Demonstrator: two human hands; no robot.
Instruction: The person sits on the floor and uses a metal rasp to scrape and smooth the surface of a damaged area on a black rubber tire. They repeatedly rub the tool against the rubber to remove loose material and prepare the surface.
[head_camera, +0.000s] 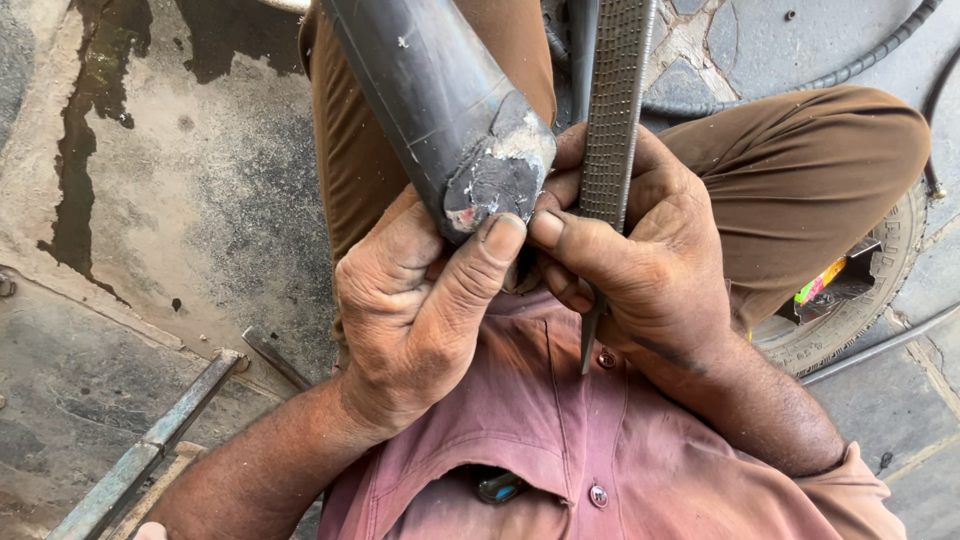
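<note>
My left hand (415, 310) grips a black rubber inner tube (420, 90) that is folded over, with the thumb pressed on its bend. The bend shows a grey, roughened patch (505, 170). My right hand (640, 260) holds a flat metal rasp (612, 110) upright, its toothed face beside the roughened patch. The rasp's pointed tang sticks out below the fingers. Both hands are close together above my lap.
I sit on a tyre (870, 300) on stained concrete ground (170, 180). A metal bar (150, 450) lies at the lower left. A black hose (860, 60) curves at the upper right. A small colourful packet (820, 283) lies inside the tyre.
</note>
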